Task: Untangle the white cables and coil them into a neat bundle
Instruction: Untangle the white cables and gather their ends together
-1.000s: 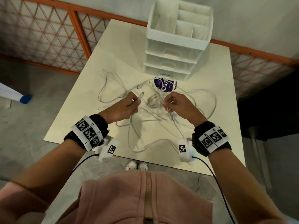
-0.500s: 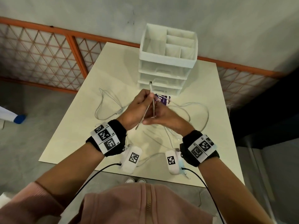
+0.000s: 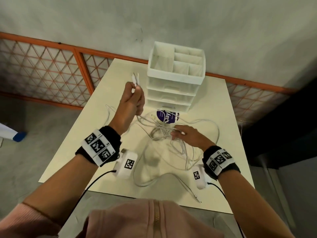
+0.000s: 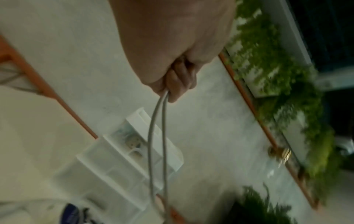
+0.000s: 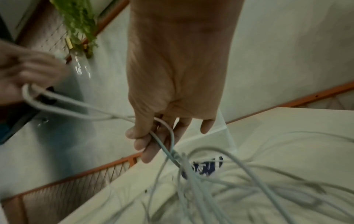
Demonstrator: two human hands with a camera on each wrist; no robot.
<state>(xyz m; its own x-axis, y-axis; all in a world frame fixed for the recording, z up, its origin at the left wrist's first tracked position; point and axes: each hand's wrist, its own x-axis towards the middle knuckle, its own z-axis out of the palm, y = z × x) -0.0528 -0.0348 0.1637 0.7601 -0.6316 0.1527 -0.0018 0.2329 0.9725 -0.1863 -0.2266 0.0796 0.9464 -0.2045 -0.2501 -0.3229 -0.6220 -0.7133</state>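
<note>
A tangle of white cables lies on the cream table in front of me. My left hand is raised above the table and grips two cable ends, whose plugs stick up past the fist. In the left wrist view two strands hang down from that fist. My right hand is low over the tangle. In the right wrist view its thumb and forefinger pinch the strands that run across to the left hand.
A white drawer organiser with open top compartments stands at the back of the table. A purple-and-white round label lies before it under the cables. One cable end reaches the table's near edge. An orange lattice fence runs behind.
My left hand has risen up and to the left with the two cable ends. My right hand has dropped away from it to the tangle, and the strands now stretch between the hands.
</note>
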